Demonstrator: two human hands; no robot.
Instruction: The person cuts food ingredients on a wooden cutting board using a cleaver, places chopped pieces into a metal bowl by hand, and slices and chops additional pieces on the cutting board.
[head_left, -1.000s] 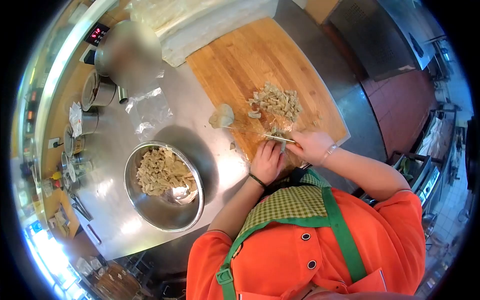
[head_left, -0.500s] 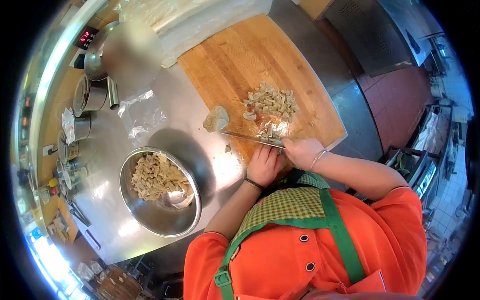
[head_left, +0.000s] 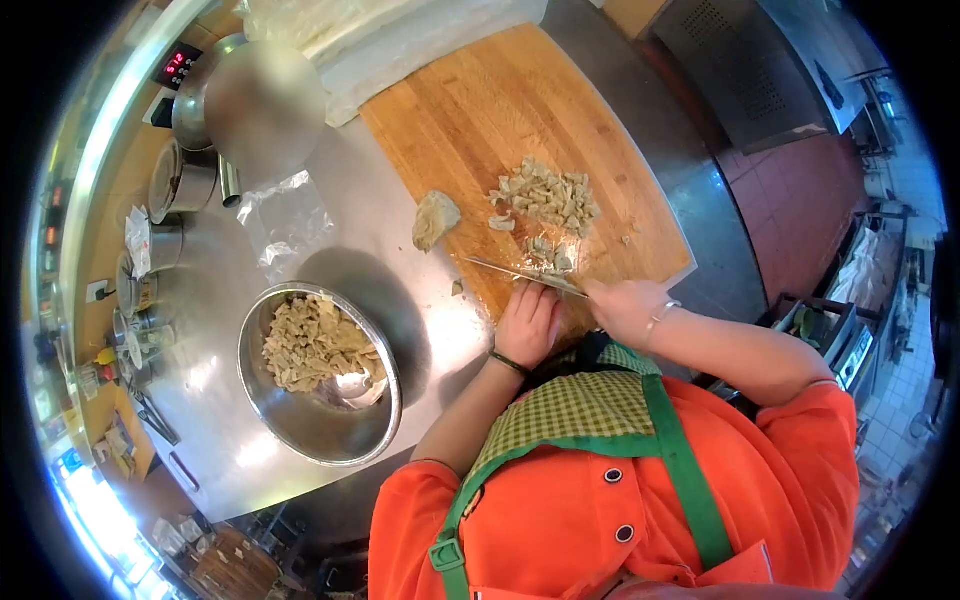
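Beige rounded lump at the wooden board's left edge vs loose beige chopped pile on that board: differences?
The beige rounded lump is one piece; the loose beige chopped pile is many small bits.
The lump covers less area than the pile.
The lump straddles the board's edge; the pile lies fully on it.
Shared: similar dull beige colour.

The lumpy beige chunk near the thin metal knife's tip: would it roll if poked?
The lumpy beige chunk probably wouldn't roll smoothly, because its shape is uneven. It might tip onto the silver metal table, since it sits at the edge of the brown wooden cutting board.
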